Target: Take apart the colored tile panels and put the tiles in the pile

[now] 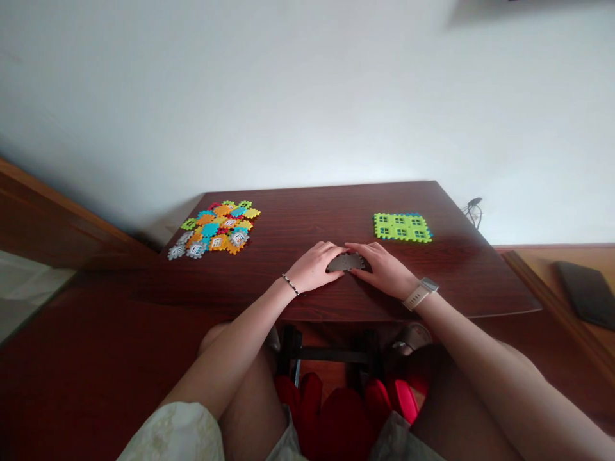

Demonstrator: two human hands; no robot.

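White wall (307,96) fills the upper half of the view, and a dark reddish wooden surface (307,208) stands against it, lit with a soft sheen. Both hands sit close together near its front edge: the left hand (314,267), with a beaded bracelet (290,284) at the wrist, and the right hand (382,270), with a pale-strapped watch (421,293).

Between them is a grey tile (346,262) with a notched edge, partly covered and low against the wood. The fingers (331,248) of both hands curve around it from either side, grasping it gently rather than clenching into fists. Whether it is lifted off the surface is hard to tell.

Well to the left lies a loose pile of colourful plastic tiles (218,227) in green, orange, blue, yellow, red and grey. To the right, apart from the hands, sits a flat green tile panel (402,227) with small windows. Beyond the far right corner are a black cable (473,211) and a dark tablet (587,294) on a wooden ledge. Under the surface, something red (343,416) shows between the knees.
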